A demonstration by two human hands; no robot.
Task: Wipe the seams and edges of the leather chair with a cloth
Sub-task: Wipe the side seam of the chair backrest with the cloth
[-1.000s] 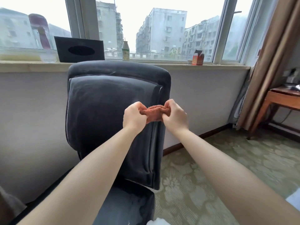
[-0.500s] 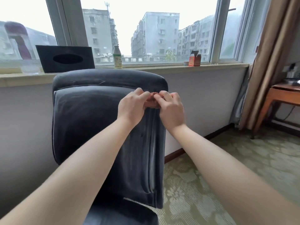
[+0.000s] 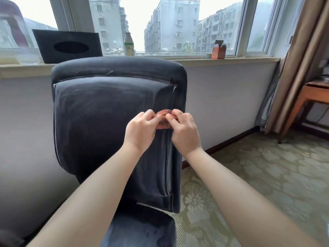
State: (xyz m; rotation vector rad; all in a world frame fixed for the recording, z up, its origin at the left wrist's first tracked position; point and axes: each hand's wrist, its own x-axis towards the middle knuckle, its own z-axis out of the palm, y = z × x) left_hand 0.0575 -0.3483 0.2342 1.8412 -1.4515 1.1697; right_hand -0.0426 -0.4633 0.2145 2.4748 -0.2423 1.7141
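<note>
1. My left hand and right hand meet in front of the chair, both holding one bunched reddish cloth between them.
2. My left fingers curl round the near left side of the cloth; my right fingers curl over its right side, thumb tucked in against it. Both hands are gripping it.
3. The cloth sits pressed against the backrest, right at the vertical seam that runs down the chair's right edge. The seam carries on below my fingers to the bottom of the backrest.
4. Above my fingers is the padded top of the backrest; below my wrists is the seat.
5. Beyond my fingertips runs the windowsill, with a black tissue box to the upper left, a bottle almost straight above and a small orange carton to the upper right.
6. Far to the right of my right hand hang a curtain and a wooden table; patterned carpet lies beneath my right forearm.
</note>
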